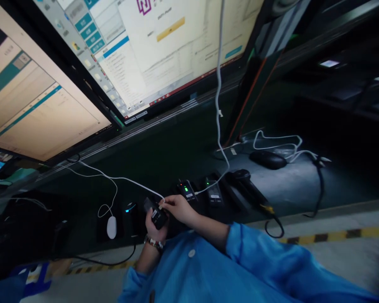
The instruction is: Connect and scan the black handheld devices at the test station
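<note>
With my left hand (154,230) I grip the device (153,209) near the front edge of the tabletop (177,162), its long axis running upper-left to lower-right, label (154,213) illegible, while my right hand (180,208) pinches the cable (135,182) at its side.

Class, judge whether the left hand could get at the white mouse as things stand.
Probably not without letting go: the left hand holds a black device, and a blue-lit device sits between it and the mouse.

monitors (177,46): 2; white mouse (111,227): 1; black mouse (268,160): 1; scanner (252,187): 1; green-lit devices (214,194): 2; held device (158,217): 1
</note>
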Tool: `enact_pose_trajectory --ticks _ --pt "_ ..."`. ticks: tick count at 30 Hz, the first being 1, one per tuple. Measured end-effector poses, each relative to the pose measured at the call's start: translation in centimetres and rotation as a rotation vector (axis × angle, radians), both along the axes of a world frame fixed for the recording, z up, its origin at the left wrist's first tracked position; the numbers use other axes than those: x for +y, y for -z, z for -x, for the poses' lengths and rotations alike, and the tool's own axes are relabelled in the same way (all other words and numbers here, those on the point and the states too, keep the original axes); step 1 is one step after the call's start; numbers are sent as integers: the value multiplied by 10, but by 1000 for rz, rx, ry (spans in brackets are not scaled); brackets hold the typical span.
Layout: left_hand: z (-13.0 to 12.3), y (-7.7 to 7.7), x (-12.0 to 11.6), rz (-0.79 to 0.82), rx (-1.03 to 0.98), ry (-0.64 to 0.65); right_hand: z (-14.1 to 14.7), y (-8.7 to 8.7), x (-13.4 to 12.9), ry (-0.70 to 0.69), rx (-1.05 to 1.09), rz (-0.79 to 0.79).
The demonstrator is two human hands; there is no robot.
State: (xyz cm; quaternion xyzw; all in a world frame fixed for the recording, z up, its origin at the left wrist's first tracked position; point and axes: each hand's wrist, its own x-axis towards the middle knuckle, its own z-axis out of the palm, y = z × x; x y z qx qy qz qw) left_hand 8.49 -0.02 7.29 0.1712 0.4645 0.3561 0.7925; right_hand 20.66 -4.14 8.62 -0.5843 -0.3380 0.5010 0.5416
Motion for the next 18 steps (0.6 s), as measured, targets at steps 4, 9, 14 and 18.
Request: enact_pose_trajectory --ticks 4,9,14,18 --pt "-27 28 20 17 89 48 -26 37 -12 98 -317 133" --pt "-35 54 35 75 165 109 -75 69 -60 171 -607 302" --pt "-23 71 32 173 242 249 -98 84 -82 182 -815 389" --pt "-16 80 26 203 292 329 -99 91 -72 119 -963 373"
